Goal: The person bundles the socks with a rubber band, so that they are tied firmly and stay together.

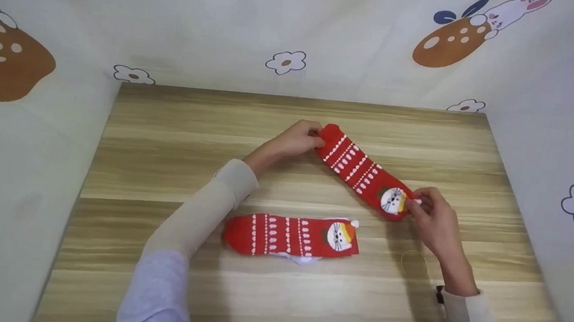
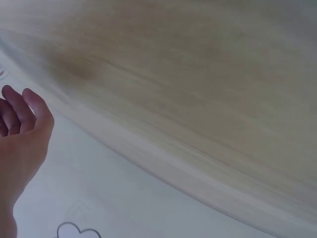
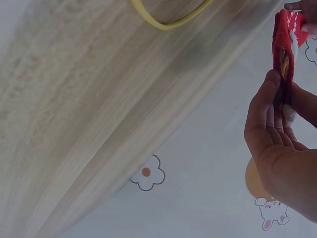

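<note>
A red sock [image 1: 358, 169] with white rows of pattern and a cat face near its cuff stretches slantwise between the two hands. My left hand [image 1: 299, 137] pinches its rounded toe end. The cuff end is gripped by my right hand [image 1: 433, 218], thumb on the near side. In the right wrist view the sock [image 3: 285, 54] shows edge-on between fingers and thumb. A matching red sock [image 1: 288, 237] lies flat on the table below, toe to the left, with white material peeking out from under it. The left wrist view shows the left hand [image 2: 25, 121] with curled fingers, its sock out of frame.
A thin yellow band [image 1: 402, 262] lies on the wood-grain table [image 1: 163, 172] below the right hand; the right wrist view shows the band [image 3: 166, 26] close up. Pale cloth [image 1: 214, 37] printed with flowers and rabbits borders the table at the back and both sides.
</note>
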A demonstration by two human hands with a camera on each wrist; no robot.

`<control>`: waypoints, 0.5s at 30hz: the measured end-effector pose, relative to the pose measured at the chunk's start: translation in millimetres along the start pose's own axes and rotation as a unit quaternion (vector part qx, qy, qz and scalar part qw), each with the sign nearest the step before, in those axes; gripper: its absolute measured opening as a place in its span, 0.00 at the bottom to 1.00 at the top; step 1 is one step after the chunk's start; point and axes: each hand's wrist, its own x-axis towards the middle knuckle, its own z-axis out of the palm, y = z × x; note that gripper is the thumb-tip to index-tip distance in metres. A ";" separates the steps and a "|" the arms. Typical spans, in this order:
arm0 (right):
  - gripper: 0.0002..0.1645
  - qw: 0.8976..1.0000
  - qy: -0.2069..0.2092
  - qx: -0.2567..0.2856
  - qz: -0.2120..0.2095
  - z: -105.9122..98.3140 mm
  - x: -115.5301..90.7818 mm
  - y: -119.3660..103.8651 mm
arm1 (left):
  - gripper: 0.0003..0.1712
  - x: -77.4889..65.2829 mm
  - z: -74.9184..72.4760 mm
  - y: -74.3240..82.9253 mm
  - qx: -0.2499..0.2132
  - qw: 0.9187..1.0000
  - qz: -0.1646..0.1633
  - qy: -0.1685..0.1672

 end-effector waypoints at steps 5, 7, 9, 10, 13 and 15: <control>0.16 1.000 0.007 0.024 -0.017 2.8 -1.3 -8.7 | 0.08 -23.5 -10.8 5.8 -0.009 1.000 -0.002 0.012; 0.16 0.999 0.006 0.026 -0.023 4.0 -1.4 -12.3 | 0.09 -33.3 -14.3 7.5 -0.007 1.000 -0.005 0.017; 0.16 0.999 0.004 0.026 -0.028 4.8 -1.9 -16.0 | 0.09 -42.4 -16.9 8.7 -0.005 1.000 -0.009 0.024; 0.16 0.999 0.004 0.026 -0.030 5.2 -1.9 -18.0 | 0.09 -46.9 -17.9 9.2 -0.003 1.000 -0.010 0.028; 0.16 0.999 0.003 0.026 -0.037 6.3 -2.1 -24.1 | 0.09 -59.9 -20.8 11.3 -0.006 0.999 -0.007 0.039; 0.16 0.999 0.002 0.026 -0.042 7.7 -2.4 -28.8 | 0.09 -69.5 -23.6 13.1 -0.005 0.999 -0.001 0.051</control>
